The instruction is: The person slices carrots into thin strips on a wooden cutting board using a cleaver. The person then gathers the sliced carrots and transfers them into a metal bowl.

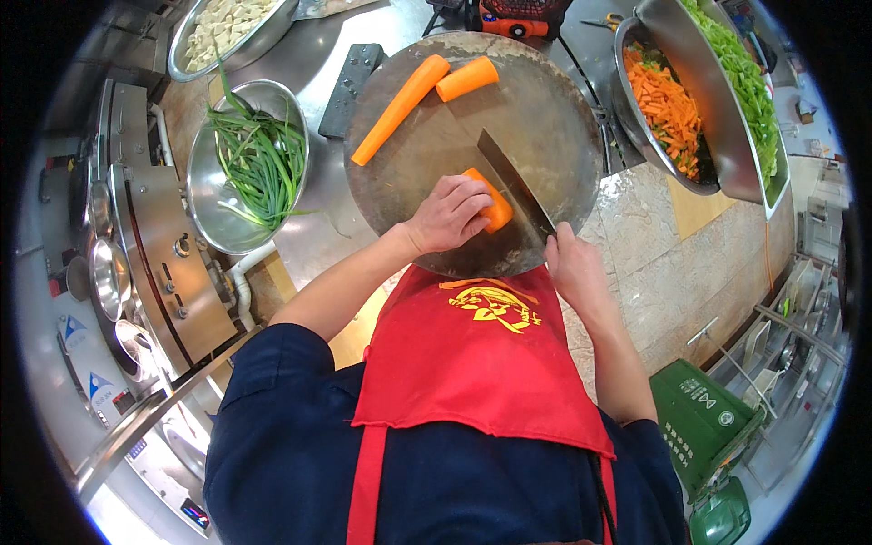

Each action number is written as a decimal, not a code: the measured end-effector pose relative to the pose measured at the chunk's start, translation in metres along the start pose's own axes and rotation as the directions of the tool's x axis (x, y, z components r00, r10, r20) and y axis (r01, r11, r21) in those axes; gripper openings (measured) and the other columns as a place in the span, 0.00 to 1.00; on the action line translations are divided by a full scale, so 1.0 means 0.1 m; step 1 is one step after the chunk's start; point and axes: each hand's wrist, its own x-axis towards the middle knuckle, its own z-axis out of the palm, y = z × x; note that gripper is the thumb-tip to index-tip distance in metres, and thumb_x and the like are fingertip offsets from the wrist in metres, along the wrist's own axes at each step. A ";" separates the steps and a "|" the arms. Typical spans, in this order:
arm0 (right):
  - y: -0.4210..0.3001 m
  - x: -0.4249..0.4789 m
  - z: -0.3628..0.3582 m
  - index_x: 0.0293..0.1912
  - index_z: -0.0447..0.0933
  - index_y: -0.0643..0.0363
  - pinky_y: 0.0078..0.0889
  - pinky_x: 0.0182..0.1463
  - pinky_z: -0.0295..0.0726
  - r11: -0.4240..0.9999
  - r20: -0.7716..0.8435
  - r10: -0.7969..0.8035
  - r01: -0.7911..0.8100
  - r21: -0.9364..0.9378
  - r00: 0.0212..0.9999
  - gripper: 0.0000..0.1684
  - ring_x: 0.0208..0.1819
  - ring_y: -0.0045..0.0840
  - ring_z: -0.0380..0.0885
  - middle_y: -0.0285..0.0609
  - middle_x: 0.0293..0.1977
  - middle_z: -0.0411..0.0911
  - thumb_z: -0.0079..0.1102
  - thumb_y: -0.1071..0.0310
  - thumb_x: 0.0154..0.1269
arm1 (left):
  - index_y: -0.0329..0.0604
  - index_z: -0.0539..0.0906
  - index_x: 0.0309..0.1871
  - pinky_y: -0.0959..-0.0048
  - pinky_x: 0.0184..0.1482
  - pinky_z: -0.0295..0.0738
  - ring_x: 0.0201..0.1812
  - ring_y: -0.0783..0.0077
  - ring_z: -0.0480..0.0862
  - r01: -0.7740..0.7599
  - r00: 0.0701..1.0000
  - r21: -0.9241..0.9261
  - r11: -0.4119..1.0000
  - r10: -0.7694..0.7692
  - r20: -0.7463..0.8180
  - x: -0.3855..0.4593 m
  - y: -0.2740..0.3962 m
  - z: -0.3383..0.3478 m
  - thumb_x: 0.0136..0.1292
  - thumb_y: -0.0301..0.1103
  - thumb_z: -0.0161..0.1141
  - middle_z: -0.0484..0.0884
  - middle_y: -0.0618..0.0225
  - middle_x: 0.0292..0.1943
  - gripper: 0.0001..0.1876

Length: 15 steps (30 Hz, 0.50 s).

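Note:
My left hand (453,212) presses a peeled carrot piece (501,208) against the near part of a round chopping block (552,102). In my right hand (572,262) is the handle of a cleaver (516,178), its blade just to the right of that piece. A narrow gap shows between blade and carrot. Farther back on the block lie a long peeled carrot (402,109) and a shorter carrot piece (468,78). My left fingers hide part of the held piece, and my right fingers cover the cleaver's handle.
Left of the block stands a steel bowl of green onions (262,170); behind it, a basin of pale cubes (228,27). To the right are a bowl of cut carrot (664,109) and a steel container (708,102) of chopped greens (742,82). Scissors (603,22) lie at the back.

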 end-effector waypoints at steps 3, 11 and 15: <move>-0.21 -0.08 -0.37 0.40 0.68 0.62 0.60 0.33 0.81 0.997 0.029 -0.074 0.074 0.010 0.997 0.10 0.28 0.59 0.82 0.60 0.28 0.81 0.55 0.66 0.76 | 0.45 0.79 0.56 0.57 0.62 0.71 0.57 0.54 0.78 0.035 0.999 -0.009 0.999 -0.034 0.030 -0.08 -0.03 -0.01 0.59 0.34 0.73 0.80 0.62 0.55 0.22; -0.39 -0.23 -0.67 0.40 0.69 0.61 0.51 0.29 0.84 0.991 0.191 -0.074 0.093 -0.093 0.979 0.07 0.26 0.48 0.85 0.54 0.26 0.81 0.54 0.69 0.75 | 0.43 0.80 0.53 0.58 0.60 0.73 0.58 0.54 0.79 0.039 0.996 -0.049 0.998 -0.035 0.080 0.04 -0.03 -0.04 0.56 0.34 0.74 0.81 0.62 0.55 0.22; -0.35 -0.16 -0.61 0.41 0.68 0.63 0.52 0.30 0.84 0.994 0.239 -0.069 0.087 -0.066 0.969 0.07 0.27 0.49 0.85 0.55 0.26 0.81 0.53 0.69 0.75 | 0.44 0.81 0.53 0.58 0.59 0.73 0.56 0.55 0.80 0.047 0.997 -0.068 0.997 -0.042 0.071 0.02 -0.03 -0.03 0.55 0.34 0.75 0.81 0.63 0.55 0.22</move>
